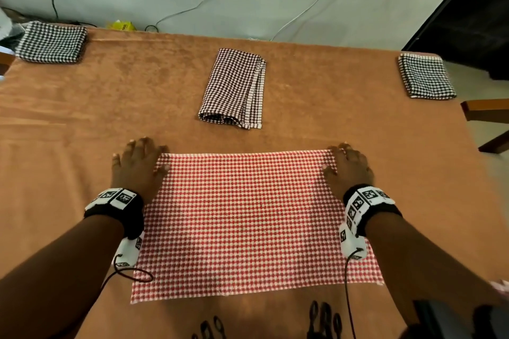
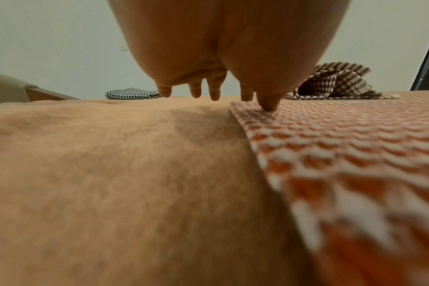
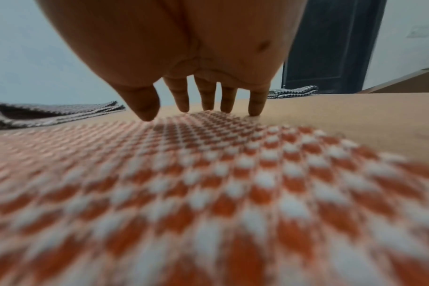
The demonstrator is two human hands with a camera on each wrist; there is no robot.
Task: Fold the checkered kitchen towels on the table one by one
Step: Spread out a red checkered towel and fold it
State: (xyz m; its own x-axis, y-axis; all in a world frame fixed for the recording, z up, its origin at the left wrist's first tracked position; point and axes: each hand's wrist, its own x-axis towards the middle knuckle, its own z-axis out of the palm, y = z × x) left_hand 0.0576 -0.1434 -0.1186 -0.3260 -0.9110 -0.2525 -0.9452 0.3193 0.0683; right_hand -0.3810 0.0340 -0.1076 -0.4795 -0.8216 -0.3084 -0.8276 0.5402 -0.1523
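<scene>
A: Where's the red towel [image 1: 248,217] lying?

B: Spread flat on the bench [image 1: 82,107], at about 6 o'clock from the middle, its long side running left to right.

A: And the hands?

B: The left hand [image 1: 137,165] lies at the towel's far left corner, around 10 o'clock of the cloth. Its fingers are straight and spread; in the left wrist view the thumb [image 2: 269,102] touches the cloth while the other fingertips [image 2: 214,92] come down on the brown cover just beside the edge. It grips nothing.

A: The right one?

B: The right hand [image 1: 348,168] lies at the far right corner, about 2 o'clock of the cloth, fingers [image 3: 229,100] straight and reaching down to the cloth's edge, nothing pinched.

A: Other towels?

B: A brown checked towel [image 1: 234,88], loosely folded, sits at 12 o'clock, well apart from the red one. A folded black checked towel [image 1: 52,41] lies at the far left corner, and another folded towel [image 1: 425,77] at the far right corner.
</scene>
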